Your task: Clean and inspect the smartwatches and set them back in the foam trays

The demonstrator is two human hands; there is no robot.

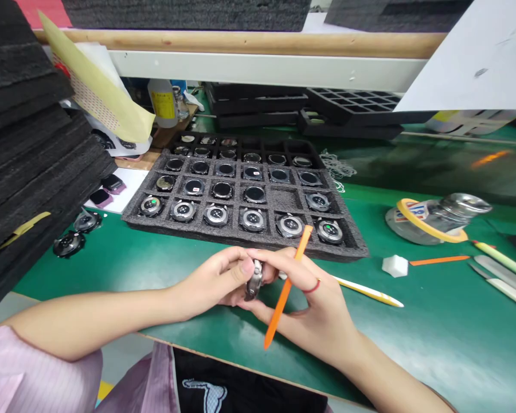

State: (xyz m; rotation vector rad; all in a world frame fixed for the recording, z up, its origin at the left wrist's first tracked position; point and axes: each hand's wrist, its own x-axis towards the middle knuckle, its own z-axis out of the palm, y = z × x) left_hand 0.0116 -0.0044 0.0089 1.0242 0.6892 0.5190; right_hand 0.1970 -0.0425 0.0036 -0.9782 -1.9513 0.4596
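Head view: treat the watch [253, 282] as a light, stiff part. Its rim looks like smooth metal and will probably slip under loose fingertips; any glass on its face should be regarded as fragile and easily scratched. Take hold at the rim, at 2 opposite points, and keep pressure off the flat faces. The watch shows mainly edge-on, so the condition of its faces cannot be told.

Location: the watch sits between your 2 hands, touching both, tilted up nearly on edge. It is over the near part of the green table [155, 267], apart from the foam tray [241, 238] beyond your hands.

Left hand [223, 278]: fingers curled in, thumb against the upper part of the watch. Right hand [318, 298]: partly curled, thumb reaching the lower end of the watch. It also carries an orange stick [287, 287], slanted across the fingers, lower tip toward you. Some fingertips are hidden; their exact contact cannot be told.
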